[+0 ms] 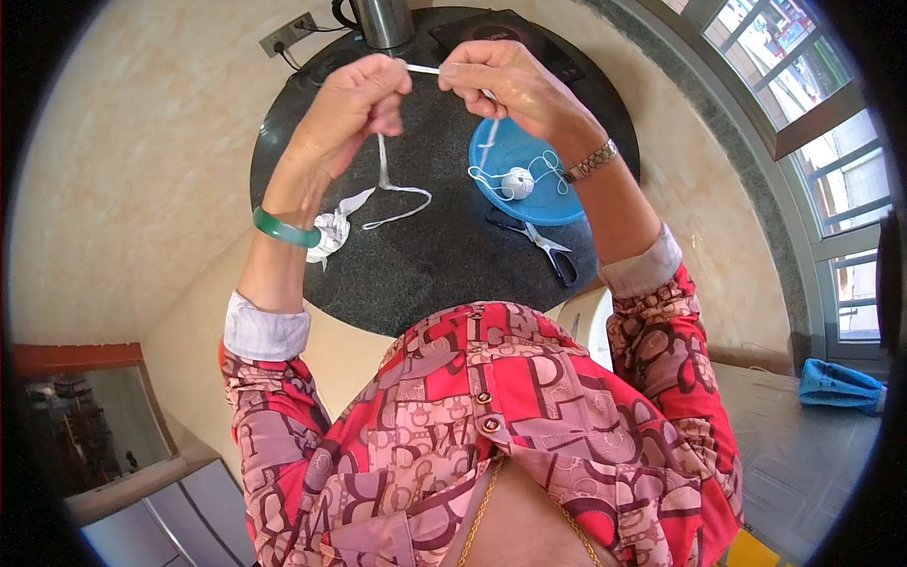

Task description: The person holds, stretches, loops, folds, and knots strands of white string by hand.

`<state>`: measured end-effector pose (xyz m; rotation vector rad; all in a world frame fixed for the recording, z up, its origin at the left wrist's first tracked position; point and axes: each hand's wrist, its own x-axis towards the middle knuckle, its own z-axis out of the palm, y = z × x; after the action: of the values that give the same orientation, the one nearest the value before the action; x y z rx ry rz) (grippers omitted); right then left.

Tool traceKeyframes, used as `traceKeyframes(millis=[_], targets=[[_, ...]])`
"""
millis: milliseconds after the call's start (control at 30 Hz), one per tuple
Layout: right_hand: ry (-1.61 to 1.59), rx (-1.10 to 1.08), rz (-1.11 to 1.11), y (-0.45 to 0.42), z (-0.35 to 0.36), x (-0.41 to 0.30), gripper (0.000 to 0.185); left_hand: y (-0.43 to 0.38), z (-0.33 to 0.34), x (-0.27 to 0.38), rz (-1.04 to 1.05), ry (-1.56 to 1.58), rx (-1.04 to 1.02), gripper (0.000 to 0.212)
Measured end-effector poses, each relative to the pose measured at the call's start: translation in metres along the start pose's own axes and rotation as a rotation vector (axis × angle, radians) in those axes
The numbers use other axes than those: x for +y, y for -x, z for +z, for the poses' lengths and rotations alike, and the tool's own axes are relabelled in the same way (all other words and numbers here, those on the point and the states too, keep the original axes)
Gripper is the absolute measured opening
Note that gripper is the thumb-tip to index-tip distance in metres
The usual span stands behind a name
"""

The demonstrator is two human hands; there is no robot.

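Note:
My left hand (358, 106) and my right hand (499, 81) are raised over a round dark table (418, 269). A short stretch of white cord (424, 69) runs taut between their pinched fingers. From my left hand a cord end hangs down and loops on the tabletop. Another length hangs below my right hand towards a blue plastic basket (528, 213), where a ball of white string (518, 183) lies. A crumpled white strip of cloth or paper (333, 234) rests beside my left wrist. Scissors with dark handles (542, 241) lie partly open just below the basket.
At the table's far edge stand a metal kettle (382, 21) and a flat black cooktop (506, 35). A wall socket (287, 35) with plugged cables is at the back left. To the right are barred windows (822, 142) and a blue cloth item (840, 385) on a grey surface.

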<state>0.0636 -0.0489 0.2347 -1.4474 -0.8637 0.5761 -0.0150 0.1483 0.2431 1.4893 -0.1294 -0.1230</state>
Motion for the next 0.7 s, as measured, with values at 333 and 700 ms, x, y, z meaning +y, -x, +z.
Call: traceKeyframes(millis=[333,700], targets=[[-0.291,0.13,0.151,0.04,-0.011,0.066,0.019,0.021,-0.04,0.002,0.027,0.065,0.421,0.021],[0.202,0.06,0.095,0.033,0.008,0.023,0.017,0.031,-0.009,-0.067,0.248,-0.578,0.312,0.035]])
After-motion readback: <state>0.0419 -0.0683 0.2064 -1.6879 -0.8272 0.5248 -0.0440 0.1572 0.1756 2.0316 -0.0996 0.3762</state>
